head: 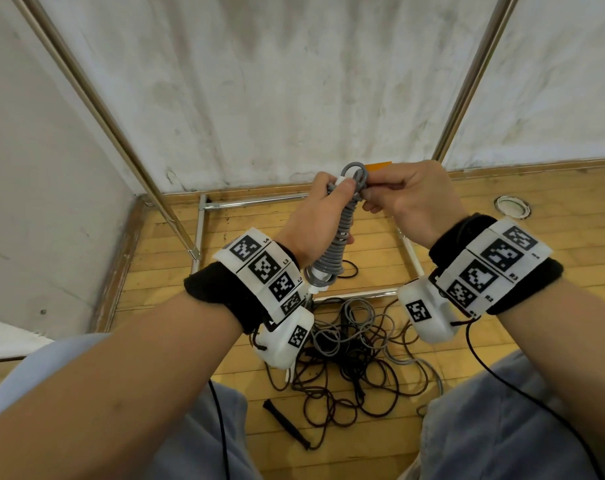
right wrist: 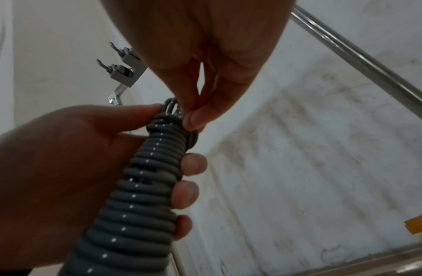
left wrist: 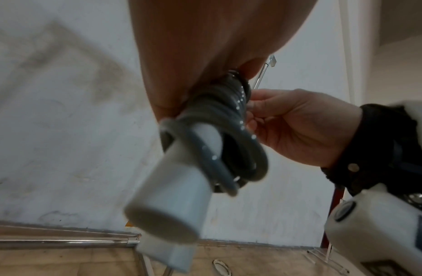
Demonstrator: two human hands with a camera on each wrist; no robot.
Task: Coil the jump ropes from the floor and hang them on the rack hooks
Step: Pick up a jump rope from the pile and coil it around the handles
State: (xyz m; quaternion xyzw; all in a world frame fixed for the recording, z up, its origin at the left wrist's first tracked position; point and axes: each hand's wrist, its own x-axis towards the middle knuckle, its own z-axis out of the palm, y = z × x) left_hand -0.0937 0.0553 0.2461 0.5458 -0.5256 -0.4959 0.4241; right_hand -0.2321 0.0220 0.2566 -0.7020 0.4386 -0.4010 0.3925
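Observation:
A grey jump rope [head: 342, 233] is wound in tight turns around its white handles [left wrist: 179, 188], forming a long coil [right wrist: 136, 198]. My left hand [head: 315, 216] grips the coil around its middle, thumb near the top. My right hand [head: 405, 199] pinches the rope's loops at the coil's top end [right wrist: 174, 112]. Both hands hold it at chest height in front of the rack. Two grey hooks [right wrist: 120, 63] of the rack show in the right wrist view, up and left of the coil.
Several loose ropes, grey and dark brown [head: 356, 355], lie tangled on the wooden floor between my knees, with a black handle [head: 287, 424] nearby. The rack's metal poles [head: 96, 102] and base frame [head: 353, 292] stand ahead against a stained white wall.

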